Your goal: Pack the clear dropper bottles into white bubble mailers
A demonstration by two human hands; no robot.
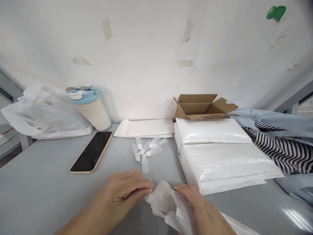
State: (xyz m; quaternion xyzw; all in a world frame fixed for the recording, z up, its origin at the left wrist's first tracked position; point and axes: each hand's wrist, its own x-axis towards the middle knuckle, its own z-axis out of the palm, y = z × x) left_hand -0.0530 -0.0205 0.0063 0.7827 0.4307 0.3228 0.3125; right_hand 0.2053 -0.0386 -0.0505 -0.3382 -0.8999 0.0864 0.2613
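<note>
Between my two hands is a crumpled white plastic mailer [182, 209], its mouth gaping toward the middle of the table. My left hand [114, 195] pinches the mailer's left edge between thumb and fingertips. My right hand [202, 209] wraps round its right side; the thumb is mostly hidden behind the plastic. Just beyond the left fingertips lies a loose cluster of small clear plastic tubes with white caps [145, 153]. To the right is a stack of white bubble mailers [227, 160].
A phone [93, 151] lies left of the tubes. Behind it stand a blue-lidded cup [94, 111] and a white plastic bag [53, 114]. A flat white packet [149, 128] and an open cardboard box [200, 107] sit by the wall. Striped cloth [288, 150] lies far right.
</note>
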